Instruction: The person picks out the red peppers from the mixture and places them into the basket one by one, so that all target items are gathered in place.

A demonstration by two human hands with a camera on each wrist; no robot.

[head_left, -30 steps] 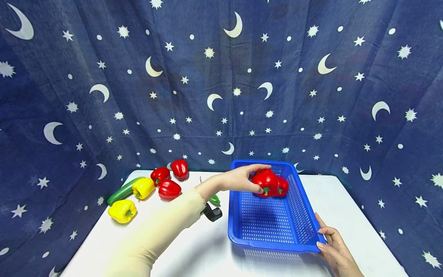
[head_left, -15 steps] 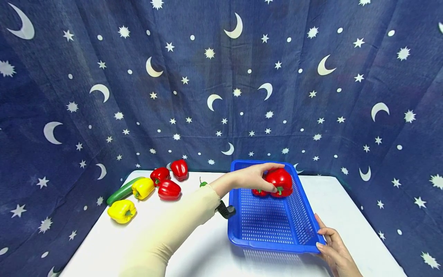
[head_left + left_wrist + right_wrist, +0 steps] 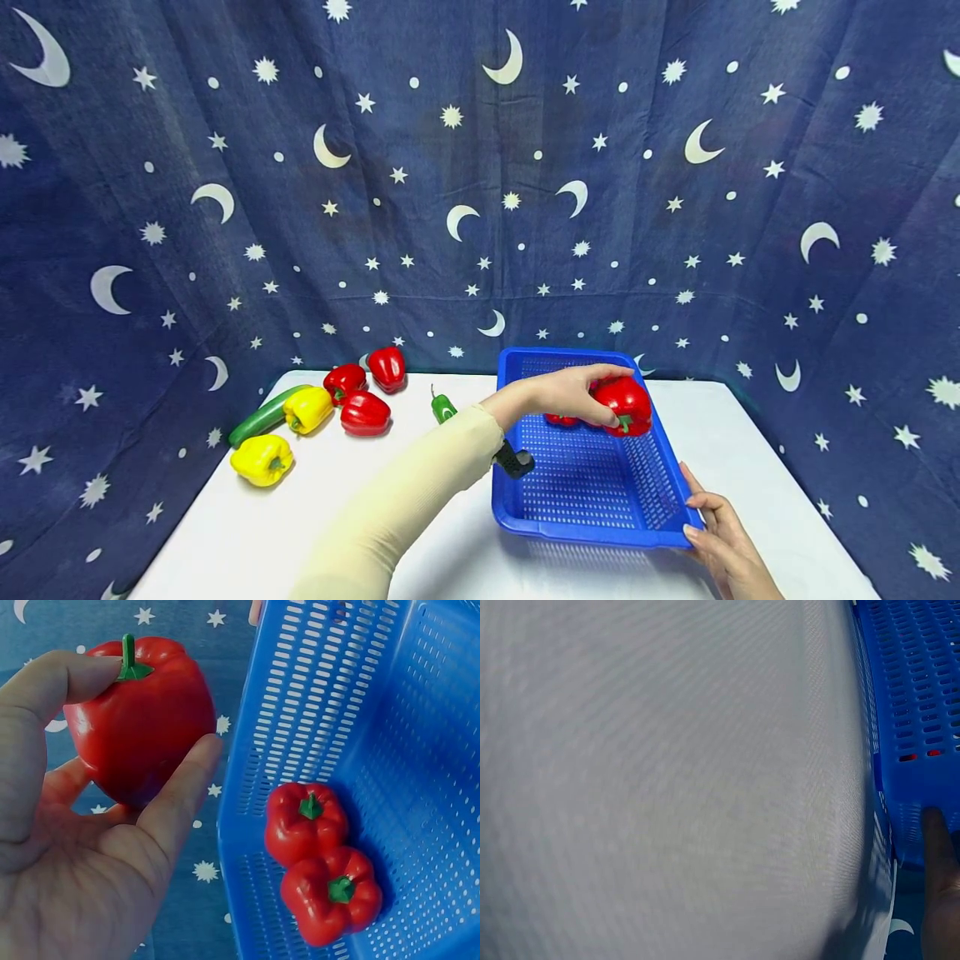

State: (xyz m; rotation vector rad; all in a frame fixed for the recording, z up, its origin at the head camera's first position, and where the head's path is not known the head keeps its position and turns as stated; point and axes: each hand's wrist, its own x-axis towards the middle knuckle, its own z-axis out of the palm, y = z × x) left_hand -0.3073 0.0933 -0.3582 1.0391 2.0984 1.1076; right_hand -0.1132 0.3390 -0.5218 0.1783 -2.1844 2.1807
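My left hand holds a red bell pepper above the right side of the blue plastic basket. In the left wrist view, the thumb lies by the green stem of that pepper, and the fingers wrap around its body. Two more red bell peppers, one touching the other, sit inside the basket; the hand partly hides them from the head camera. At the basket's near right corner, my right hand grips the rim between thumb and fingers. The right wrist view catches one of its fingers against the basket.
On the table's left side lie a green cucumber, two yellow bell peppers and several red bell peppers. A green chili pepper lies left of the basket, behind my sleeve. A starry dark blue curtain surrounds the white table.
My left hand has carried the red bell pepper rightward over the basket, toward its right wall. The right hand keeps its grip on the corner, and the basket stays put.
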